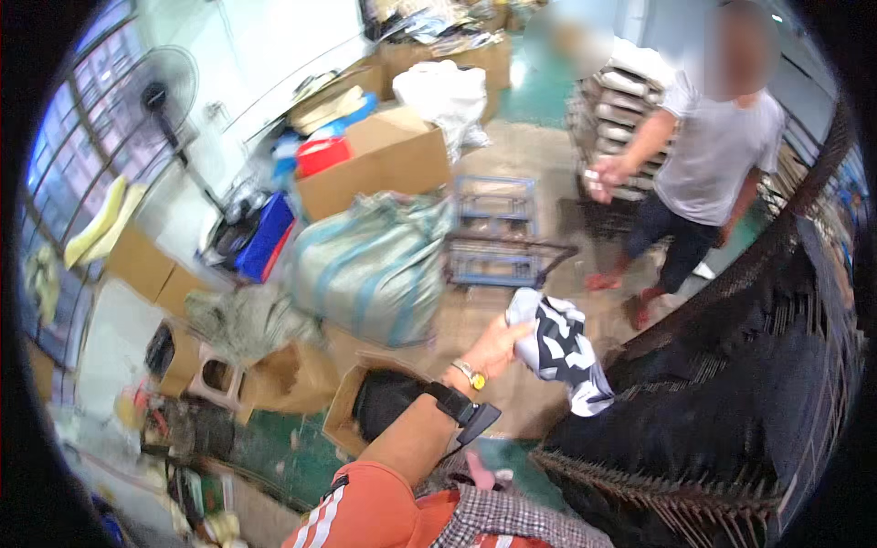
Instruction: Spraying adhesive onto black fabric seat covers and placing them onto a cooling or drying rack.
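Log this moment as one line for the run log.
left hand: grips black-and-white cloth | right hand: out of view | nearby: open cardboard box, dark rack

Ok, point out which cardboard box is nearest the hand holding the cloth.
The open brown box on the floor just below the left hand, with dark fabric inside; the other boxes sit farther back by the wall.

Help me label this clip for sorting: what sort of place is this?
Probably a cluttered warehouse or sorting workshop: cardboard boxes and a big stuffed sack crowd the floor, with stacked goods behind. The left hand holds a black-and-white cloth.
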Tool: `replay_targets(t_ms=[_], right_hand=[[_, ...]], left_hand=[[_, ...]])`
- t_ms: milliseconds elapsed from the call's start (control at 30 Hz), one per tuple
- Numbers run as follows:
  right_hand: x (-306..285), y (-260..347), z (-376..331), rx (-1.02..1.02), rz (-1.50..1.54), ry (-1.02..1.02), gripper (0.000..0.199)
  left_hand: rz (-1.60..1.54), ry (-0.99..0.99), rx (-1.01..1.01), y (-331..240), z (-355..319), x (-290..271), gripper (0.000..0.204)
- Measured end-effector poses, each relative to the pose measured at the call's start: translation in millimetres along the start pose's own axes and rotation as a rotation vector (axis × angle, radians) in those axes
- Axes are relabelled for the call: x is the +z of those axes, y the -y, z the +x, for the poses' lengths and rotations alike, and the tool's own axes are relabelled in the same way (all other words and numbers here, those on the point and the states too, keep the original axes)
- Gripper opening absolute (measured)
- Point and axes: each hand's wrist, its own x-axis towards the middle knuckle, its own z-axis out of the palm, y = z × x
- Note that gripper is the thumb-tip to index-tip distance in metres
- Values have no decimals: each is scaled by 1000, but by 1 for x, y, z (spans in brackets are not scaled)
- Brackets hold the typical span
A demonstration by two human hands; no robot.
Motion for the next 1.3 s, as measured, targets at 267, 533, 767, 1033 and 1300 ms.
replay_targets(t_ms=[267, 533, 767, 1033, 1300], right_hand=[[22, -16, -16, 10, -170, 197, 61], [-34, 95, -40, 98, 353, 428, 41], [-4, -3, 0, 131, 536, 546, 36], [13, 52, -5, -12, 426, 385, 44], [-27, 184, -27, 363, 299, 686, 74]], left_hand=[[1048, -630, 38, 36, -150, -147, 37], [1109, -1071, 90, 15, -241, -238, 55], [1026, -1281, 82, 28, -267, -269, 52], [725, -1454, 98, 51, -283, -313, 52], [502, -1374, 324, 36, -286, -376, 38]])
